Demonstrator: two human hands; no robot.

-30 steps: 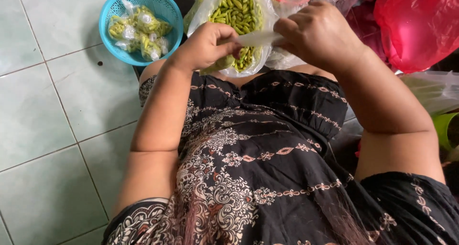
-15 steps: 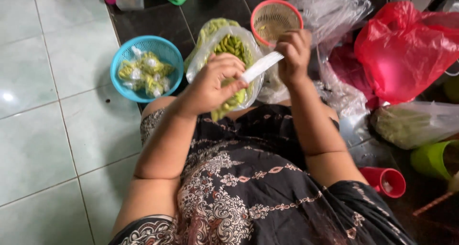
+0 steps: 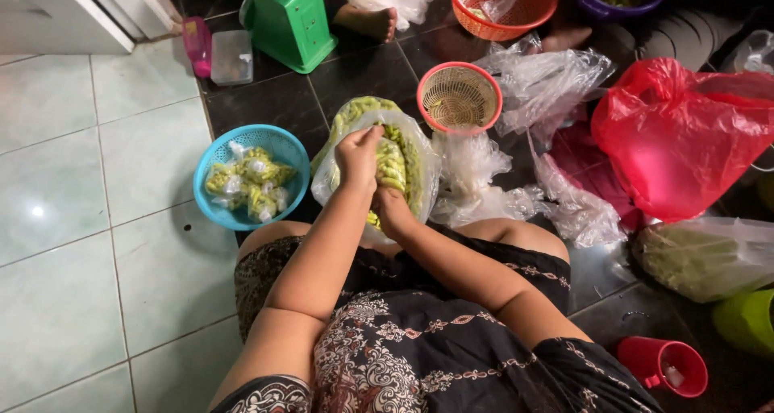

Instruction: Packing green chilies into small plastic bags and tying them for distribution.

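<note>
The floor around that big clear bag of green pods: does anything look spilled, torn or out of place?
No pods look spilled. Both hands, left and right, are at the large clear plastic bag of green pods. The only untidy part is the loose heap of crumpled clear plastic bags on the dark tiles beside the small red mesh basket.

A clear plastic bag point(image 3: 407, 159) shows yellow-green pods inside, and the round basket point(image 3: 211, 199) beside it is turquoise blue, filled with small clear packets of the same yellow-green. The small sieve basket point(image 3: 460, 97) has a coral-pink rim around pale tan mesh, the scale point(image 3: 289, 20) is bright green, the big crumpled bag point(image 3: 685, 131) is red, the cup point(image 3: 663, 366) is red-pink, and the larger basket point(image 3: 504, 2) at the top is orange. The dress point(image 3: 403, 348) is black with a white and rust floral batik pattern, lying over 2 floor colours: pale mint-green tiles point(image 3: 89, 219) and black tiles point(image 3: 266, 99).
</note>
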